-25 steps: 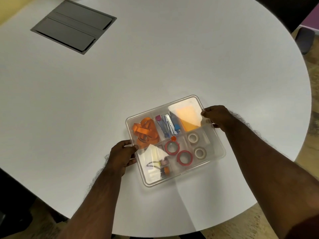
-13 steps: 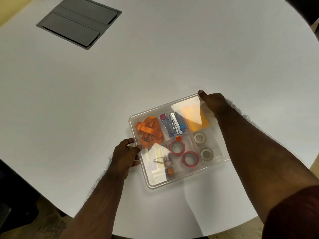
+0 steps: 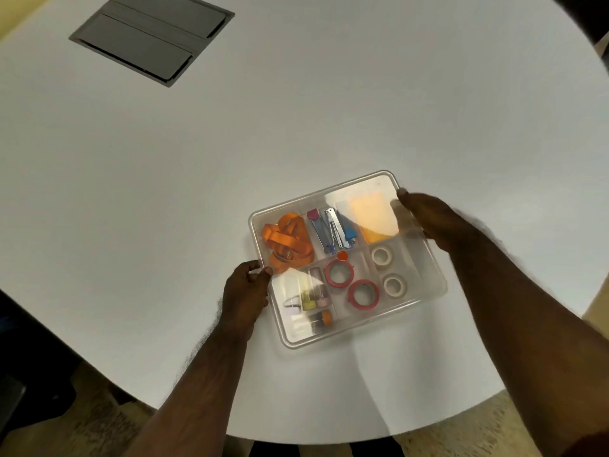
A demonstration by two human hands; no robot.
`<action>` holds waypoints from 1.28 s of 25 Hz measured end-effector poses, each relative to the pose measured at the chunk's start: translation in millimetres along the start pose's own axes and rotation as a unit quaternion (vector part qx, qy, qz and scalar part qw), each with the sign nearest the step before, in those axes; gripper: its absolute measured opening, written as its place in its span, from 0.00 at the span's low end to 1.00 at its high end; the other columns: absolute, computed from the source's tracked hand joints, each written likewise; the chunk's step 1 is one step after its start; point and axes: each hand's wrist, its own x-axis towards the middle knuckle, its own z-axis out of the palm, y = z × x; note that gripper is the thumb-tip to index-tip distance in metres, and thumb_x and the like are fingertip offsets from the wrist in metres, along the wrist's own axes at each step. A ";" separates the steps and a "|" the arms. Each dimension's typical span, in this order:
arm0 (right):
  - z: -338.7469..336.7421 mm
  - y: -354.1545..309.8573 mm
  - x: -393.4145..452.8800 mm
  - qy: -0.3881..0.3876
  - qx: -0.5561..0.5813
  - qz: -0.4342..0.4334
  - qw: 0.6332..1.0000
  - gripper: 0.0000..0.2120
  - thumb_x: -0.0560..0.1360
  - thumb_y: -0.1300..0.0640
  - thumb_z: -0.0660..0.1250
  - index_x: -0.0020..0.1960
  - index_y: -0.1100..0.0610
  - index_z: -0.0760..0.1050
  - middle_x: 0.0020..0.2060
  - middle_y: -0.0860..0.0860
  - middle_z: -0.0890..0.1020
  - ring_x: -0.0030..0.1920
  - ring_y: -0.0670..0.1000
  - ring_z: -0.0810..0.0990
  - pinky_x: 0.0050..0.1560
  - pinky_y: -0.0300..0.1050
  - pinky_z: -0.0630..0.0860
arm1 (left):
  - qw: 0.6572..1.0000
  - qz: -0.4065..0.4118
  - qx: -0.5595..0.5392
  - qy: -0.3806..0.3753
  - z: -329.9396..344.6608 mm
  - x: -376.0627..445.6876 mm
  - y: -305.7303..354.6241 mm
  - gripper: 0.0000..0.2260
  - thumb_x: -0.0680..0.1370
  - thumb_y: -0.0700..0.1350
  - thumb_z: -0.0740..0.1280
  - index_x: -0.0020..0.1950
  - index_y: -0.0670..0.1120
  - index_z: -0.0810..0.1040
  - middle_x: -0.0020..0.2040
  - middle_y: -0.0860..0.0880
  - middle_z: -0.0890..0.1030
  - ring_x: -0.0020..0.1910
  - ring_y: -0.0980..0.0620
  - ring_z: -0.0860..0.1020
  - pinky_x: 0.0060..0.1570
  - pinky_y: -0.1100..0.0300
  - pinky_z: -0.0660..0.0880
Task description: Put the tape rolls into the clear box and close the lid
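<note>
Hands grip the clear box (image 3: 431,291): left hand (image 3: 245,291) still pinches its left edge, right hand (image 3: 428,214) has slid slightly down its right edge. Tape rolls (image 3: 362,293) lie inside under the closed lid, on a white table (image 3: 230,143) with a grey hatch (image 3: 151,34) far off.

No text, label, brand or number is showing legibly anywhere, neither on the clear box (image 3: 428,268) between the hands nor on its contents.

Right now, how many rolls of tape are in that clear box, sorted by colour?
Red tape rolls: 2
White tape rolls: 2
Total: 4, all inside the clear box
</note>
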 end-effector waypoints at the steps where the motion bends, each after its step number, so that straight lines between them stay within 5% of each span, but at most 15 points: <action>1: -10.5 12.2 -13.3 -0.024 0.012 0.014 1.000 0.21 0.76 0.40 0.63 0.60 0.53 0.78 0.54 0.52 0.82 0.53 0.55 0.80 0.51 0.51 0.74 | 1.000 -0.005 -0.010 -0.011 0.2 -6.8 -6.1 0.12 0.77 0.51 0.68 0.59 0.50 0.77 0.52 0.47 0.83 0.50 0.45 0.82 0.50 0.47 0.81; 7: -49.3 82.6 -69.9 -0.158 0.019 0.083 0.984 0.21 0.72 0.60 0.73 0.62 0.46 0.76 0.56 0.53 0.83 0.52 0.54 0.83 0.47 0.48 0.82 | 0.972 -0.107 -0.086 -0.189 -12.1 -54.0 -63.5 0.18 0.73 0.38 0.73 0.61 0.52 0.78 0.54 0.49 0.85 0.53 0.50 0.82 0.52 0.54 0.80; 11: -42.8 95.4 -76.1 -0.117 0.056 0.085 0.988 0.20 0.73 0.63 0.71 0.64 0.52 0.76 0.52 0.56 0.81 0.49 0.54 0.83 0.45 0.44 0.82 | 0.971 -0.102 -0.143 -0.161 -12.4 -54.0 -68.4 0.18 0.72 0.31 0.71 0.59 0.46 0.80 0.54 0.45 0.85 0.53 0.48 0.83 0.52 0.55 0.81; 17: -33.9 88.1 -82.4 -0.056 0.014 0.090 0.994 0.13 0.73 0.67 0.71 0.56 0.58 0.78 0.39 0.55 0.80 0.38 0.53 0.81 0.39 0.46 0.83 | 0.986 -0.068 -0.095 -0.117 -11.1 -61.6 -66.0 0.18 0.71 0.32 0.73 0.59 0.45 0.79 0.51 0.43 0.86 0.52 0.45 0.84 0.52 0.54 0.81; 22: -16.9 93.8 -97.8 0.050 0.055 0.056 0.996 0.14 0.74 0.70 0.69 0.59 0.66 0.76 0.38 0.58 0.76 0.34 0.53 0.77 0.31 0.37 0.82 | 0.992 -0.069 -0.102 -0.020 -0.3 -72.5 -65.3 0.12 0.71 0.35 0.75 0.53 0.39 0.79 0.44 0.39 0.84 0.41 0.46 0.83 0.44 0.58 0.81; 28: -1.7 129.2 -132.9 0.140 0.151 0.078 0.975 0.13 0.76 0.69 0.67 0.60 0.66 0.76 0.38 0.56 0.77 0.37 0.54 0.78 0.40 0.46 0.83 | 0.989 -0.071 -0.128 0.028 19.1 -69.0 -48.4 0.06 0.75 0.34 0.69 0.50 0.42 0.81 0.43 0.44 0.82 0.40 0.50 0.80 0.37 0.65 0.81; 32: 5.3 146.9 -158.5 0.139 0.162 0.082 0.974 0.15 0.76 0.68 0.66 0.63 0.66 0.75 0.44 0.59 0.79 0.40 0.55 0.80 0.47 0.52 0.82 | 0.999 -0.037 -0.015 0.033 23.1 -62.6 -39.6 0.05 0.74 0.35 0.69 0.47 0.42 0.82 0.40 0.44 0.82 0.40 0.46 0.81 0.48 0.51 0.82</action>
